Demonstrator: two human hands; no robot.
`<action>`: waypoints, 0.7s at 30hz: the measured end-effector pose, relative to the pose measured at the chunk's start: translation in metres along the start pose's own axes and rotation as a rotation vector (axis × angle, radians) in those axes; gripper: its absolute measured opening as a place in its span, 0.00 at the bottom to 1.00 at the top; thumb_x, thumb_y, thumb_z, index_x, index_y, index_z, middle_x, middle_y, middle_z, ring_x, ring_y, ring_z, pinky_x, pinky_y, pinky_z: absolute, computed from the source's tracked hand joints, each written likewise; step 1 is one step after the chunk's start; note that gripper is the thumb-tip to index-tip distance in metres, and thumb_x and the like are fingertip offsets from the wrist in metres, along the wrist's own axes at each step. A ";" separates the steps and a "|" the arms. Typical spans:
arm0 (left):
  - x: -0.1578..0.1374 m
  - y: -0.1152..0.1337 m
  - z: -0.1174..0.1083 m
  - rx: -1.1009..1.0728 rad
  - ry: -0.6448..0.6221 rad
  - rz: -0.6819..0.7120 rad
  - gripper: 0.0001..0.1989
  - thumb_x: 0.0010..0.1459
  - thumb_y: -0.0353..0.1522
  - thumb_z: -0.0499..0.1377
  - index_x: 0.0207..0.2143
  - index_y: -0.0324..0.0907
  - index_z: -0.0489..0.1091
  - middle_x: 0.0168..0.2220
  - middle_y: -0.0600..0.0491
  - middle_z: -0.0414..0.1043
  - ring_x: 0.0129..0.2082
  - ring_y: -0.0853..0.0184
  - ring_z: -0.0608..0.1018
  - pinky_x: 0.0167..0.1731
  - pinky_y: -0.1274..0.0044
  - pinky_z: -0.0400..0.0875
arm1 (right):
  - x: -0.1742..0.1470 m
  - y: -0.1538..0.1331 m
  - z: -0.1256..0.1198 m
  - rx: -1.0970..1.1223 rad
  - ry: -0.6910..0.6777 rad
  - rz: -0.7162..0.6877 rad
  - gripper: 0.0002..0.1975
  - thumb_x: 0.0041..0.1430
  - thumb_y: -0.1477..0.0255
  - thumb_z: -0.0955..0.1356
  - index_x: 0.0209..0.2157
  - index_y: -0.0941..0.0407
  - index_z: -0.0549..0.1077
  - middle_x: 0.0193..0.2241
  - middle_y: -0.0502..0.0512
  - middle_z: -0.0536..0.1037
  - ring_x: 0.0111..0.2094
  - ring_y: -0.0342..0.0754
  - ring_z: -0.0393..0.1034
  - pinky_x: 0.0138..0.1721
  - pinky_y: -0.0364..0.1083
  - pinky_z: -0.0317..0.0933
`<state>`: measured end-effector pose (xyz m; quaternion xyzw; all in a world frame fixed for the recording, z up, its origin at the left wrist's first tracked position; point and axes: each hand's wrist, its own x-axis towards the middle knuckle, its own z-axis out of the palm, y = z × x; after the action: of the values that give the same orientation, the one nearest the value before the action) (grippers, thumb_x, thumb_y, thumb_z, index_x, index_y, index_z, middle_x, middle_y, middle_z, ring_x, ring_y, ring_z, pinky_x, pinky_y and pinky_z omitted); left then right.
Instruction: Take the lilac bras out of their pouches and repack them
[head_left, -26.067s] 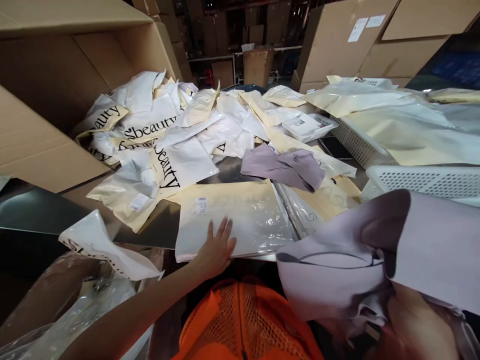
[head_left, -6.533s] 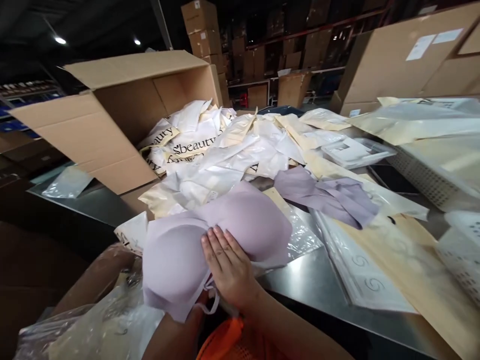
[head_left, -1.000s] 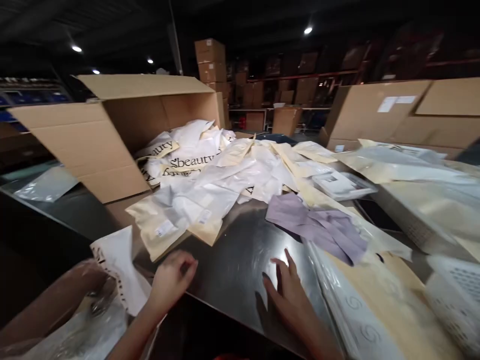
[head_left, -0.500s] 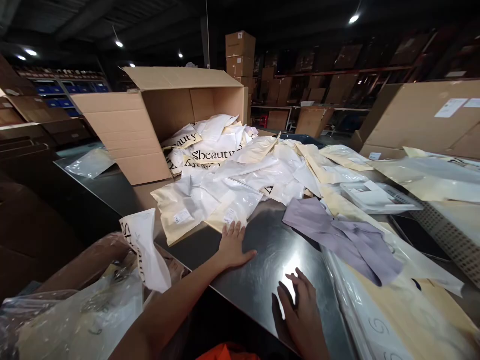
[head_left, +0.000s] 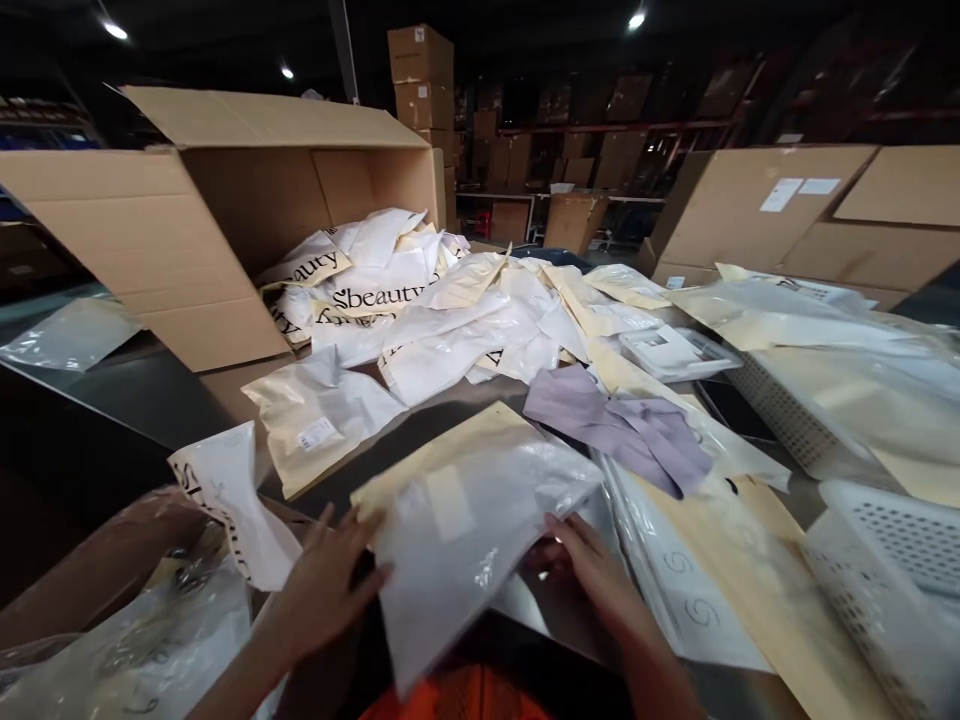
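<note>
A frosted plastic bag [head_left: 457, 530] with a cream part inside lies tilted between my two hands, its near corner hanging past the table edge. My left hand [head_left: 330, 565] holds the bag's left edge, fingers at the rim and thumb over the film. At the opposite edge, my right hand [head_left: 589, 560] pinches the film between thumb and fingers. Beyond it, another cream and clear bag [head_left: 315, 430] with a white label rests on the table. A lilac cloth garment [head_left: 619, 425] lies to the right of the held bag.
A large open carton [head_left: 247, 210] lies on its side, white printed bags [head_left: 375, 295] spilling out. Flat plastic packs [head_left: 675, 580] and perforated white baskets [head_left: 892, 560] stand right, near a dark phone-like slab [head_left: 735, 408]. Clear bags [head_left: 180, 640] fill a container at lower left.
My left hand has drawn a bag from the pile's front edge towards me. My right hand has moved from above the bare metal onto its right edge. The view has turned right.
</note>
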<state>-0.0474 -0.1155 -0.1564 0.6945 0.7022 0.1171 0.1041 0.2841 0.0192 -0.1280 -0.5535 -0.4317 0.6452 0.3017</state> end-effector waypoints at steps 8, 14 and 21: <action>0.083 -0.039 -0.011 0.038 0.064 -0.053 0.29 0.65 0.44 0.45 0.63 0.41 0.60 0.64 0.46 0.62 0.66 0.50 0.58 0.62 0.51 0.53 | 0.005 0.005 -0.010 0.445 0.356 -0.093 0.19 0.56 0.58 0.68 0.43 0.54 0.65 0.24 0.46 0.73 0.26 0.48 0.77 0.21 0.42 0.69; 0.086 0.028 -0.036 -0.151 0.486 0.114 0.19 0.61 0.43 0.50 0.41 0.42 0.74 0.44 0.42 0.77 0.46 0.51 0.77 0.50 0.58 0.70 | -0.013 0.003 -0.042 0.090 0.073 -0.019 0.20 0.52 0.56 0.72 0.33 0.59 0.68 0.27 0.58 0.79 0.29 0.48 0.76 0.30 0.43 0.67; 0.021 0.186 0.041 -1.254 -0.376 -0.238 0.14 0.59 0.44 0.61 0.32 0.42 0.71 0.29 0.54 0.72 0.29 0.66 0.75 0.29 0.74 0.72 | -0.038 0.032 -0.003 -0.098 -0.113 -0.045 0.26 0.51 0.46 0.69 0.24 0.56 0.65 0.18 0.48 0.70 0.21 0.43 0.64 0.24 0.41 0.56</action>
<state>0.1417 -0.0918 -0.1375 0.4289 0.5428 0.3680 0.6214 0.2974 -0.0275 -0.1389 -0.5204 -0.4916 0.6465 0.2639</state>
